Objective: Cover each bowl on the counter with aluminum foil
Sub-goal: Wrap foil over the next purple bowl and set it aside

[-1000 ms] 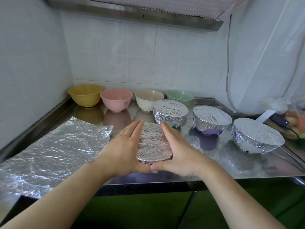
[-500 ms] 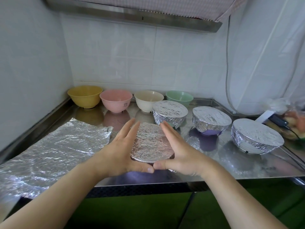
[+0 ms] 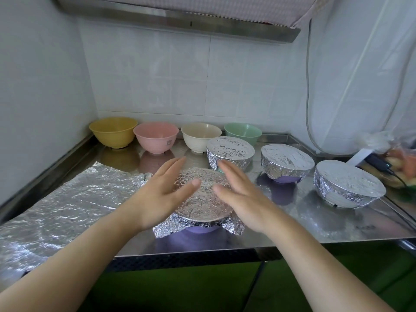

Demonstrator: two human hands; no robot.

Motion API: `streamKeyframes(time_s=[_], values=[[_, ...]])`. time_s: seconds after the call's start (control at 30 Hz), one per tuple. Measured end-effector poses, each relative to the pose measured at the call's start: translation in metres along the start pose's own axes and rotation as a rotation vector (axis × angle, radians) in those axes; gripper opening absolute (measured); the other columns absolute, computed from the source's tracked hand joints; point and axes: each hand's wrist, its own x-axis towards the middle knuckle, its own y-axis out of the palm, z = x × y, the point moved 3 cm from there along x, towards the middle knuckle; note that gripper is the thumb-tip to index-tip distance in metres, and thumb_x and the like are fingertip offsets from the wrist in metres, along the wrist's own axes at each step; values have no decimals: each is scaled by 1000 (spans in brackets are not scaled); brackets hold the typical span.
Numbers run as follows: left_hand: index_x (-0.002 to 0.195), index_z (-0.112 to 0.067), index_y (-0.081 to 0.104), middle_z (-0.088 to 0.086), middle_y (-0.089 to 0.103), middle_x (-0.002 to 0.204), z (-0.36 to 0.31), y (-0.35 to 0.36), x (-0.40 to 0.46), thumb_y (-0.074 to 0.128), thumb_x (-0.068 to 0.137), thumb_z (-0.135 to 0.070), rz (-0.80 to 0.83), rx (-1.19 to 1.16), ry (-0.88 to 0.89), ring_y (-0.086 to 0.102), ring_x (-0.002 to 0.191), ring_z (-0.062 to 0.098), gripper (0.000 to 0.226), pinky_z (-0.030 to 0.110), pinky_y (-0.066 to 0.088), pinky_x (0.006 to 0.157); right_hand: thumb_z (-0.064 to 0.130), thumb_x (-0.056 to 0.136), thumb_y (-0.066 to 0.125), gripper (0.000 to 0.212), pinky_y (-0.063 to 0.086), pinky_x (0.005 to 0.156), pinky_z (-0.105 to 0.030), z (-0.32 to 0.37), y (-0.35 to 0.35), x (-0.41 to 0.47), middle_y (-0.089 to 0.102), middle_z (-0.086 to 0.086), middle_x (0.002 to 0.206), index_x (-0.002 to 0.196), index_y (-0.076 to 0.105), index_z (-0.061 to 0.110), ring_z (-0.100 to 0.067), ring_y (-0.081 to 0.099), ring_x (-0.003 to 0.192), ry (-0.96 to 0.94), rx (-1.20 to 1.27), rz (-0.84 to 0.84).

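Nearest the viewer, at the front edge of the steel worktop [image 3: 315, 224], stands a purple bowl [image 3: 200, 229] capped with crumpled foil [image 3: 202, 199]; the foil corners flare loose at the base, so the wrap is judged unfinished. The left hand [image 3: 162, 194] and right hand [image 3: 238, 197] flank the cap with fingers straight and apart, gripping nothing, whether they touch the foil cannot be told, apparently poised to press the sides down. To the left lies a spare foil sheet [image 3: 67, 203], flat and within reach for the next bowl. Farther back, three covered bowls [image 3: 229, 152] [image 3: 287, 163] [image 3: 347, 184] stand set aside to the right. Along the wall, yellow [image 3: 112, 131], pink [image 3: 155, 136], cream [image 3: 201, 136] and green [image 3: 244, 130] bowls wait uncovered.
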Motion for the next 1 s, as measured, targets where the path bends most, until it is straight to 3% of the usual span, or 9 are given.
streamKeyframes(time_s=[0.1, 0.17, 0.23, 0.3, 0.4, 0.5, 0.73, 0.9, 1.0], values=[[136, -15, 61, -2, 59, 140, -11, 0, 21, 47, 108, -43, -124, 119, 91, 52, 130, 16, 42, 33, 38, 110, 39, 114, 38, 53, 11, 118, -19, 10, -1, 24, 25, 14, 172, 166, 33, 26, 2, 17, 155, -25, -136, -127], [117, -6, 66, 6, 66, 121, -13, 5, 39, 46, 110, -26, -123, 183, 80, 57, 116, 23, 30, 38, 41, 102, 32, 115, 38, 48, 15, 110, -14, 14, 1, 40, 39, 5, 167, 161, 43, 20, -10, 30, 154, -35, -191, -136], [107, -4, 68, 9, 68, 108, -11, 9, 51, 44, 109, -22, -101, 222, 38, 60, 106, 25, 29, 41, 43, 98, 30, 115, 39, 45, 21, 109, -15, 15, 2, 51, 46, 0, 163, 156, 50, 17, -14, 37, 150, -31, -205, -124], [103, -7, 68, 8, 68, 102, -9, 14, 54, 42, 109, -22, -86, 237, 22, 58, 100, 21, 31, 34, 41, 92, 28, 115, 39, 42, 26, 106, -17, 14, 4, 55, 54, -3, 156, 149, 59, 15, -16, 45, 144, -27, -170, -112], [115, -6, 69, 10, 69, 115, -14, 17, 45, 41, 110, -22, -120, 180, -17, 47, 98, 11, 33, 21, 26, 75, 31, 115, 37, 41, 31, 99, -22, 9, 10, 55, 61, -1, 147, 141, 64, 16, -16, 51, 135, -14, -142, -134], [113, -3, 69, 14, 70, 114, -13, 16, 43, 40, 110, -25, -145, 77, -92, 46, 88, 15, 36, 27, 30, 75, 39, 115, 33, 44, 35, 101, -29, 5, 12, 56, 60, 0, 145, 142, 62, 20, -16, 51, 133, 13, -155, -138], [97, -4, 61, 14, 67, 96, -12, 12, 41, 35, 109, -26, -119, 22, -213, 58, 94, 34, 36, 48, 43, 86, 45, 115, 31, 46, 32, 94, -29, 3, 11, 56, 62, 0, 134, 135, 64, 21, -8, 48, 111, 63, -123, -144], [96, -7, 64, 12, 68, 92, -9, 11, 38, 37, 106, -35, -161, -14, -286, 59, 92, 33, 40, 47, 48, 82, 48, 114, 32, 46, 33, 95, -31, 5, 10, 52, 59, 7, 128, 136, 64, 23, -9, 50, 116, 91, -84, -160], [81, -13, 55, 7, 62, 84, -19, 11, 36, 39, 107, -35, -194, 96, -213, 56, 86, 32, 37, 45, 44, 76, 49, 113, 34, 48, 39, 86, -34, 6, 9, 49, 68, 1, 120, 120, 68, 16, -17, 60, 110, 115, -22, -187]])
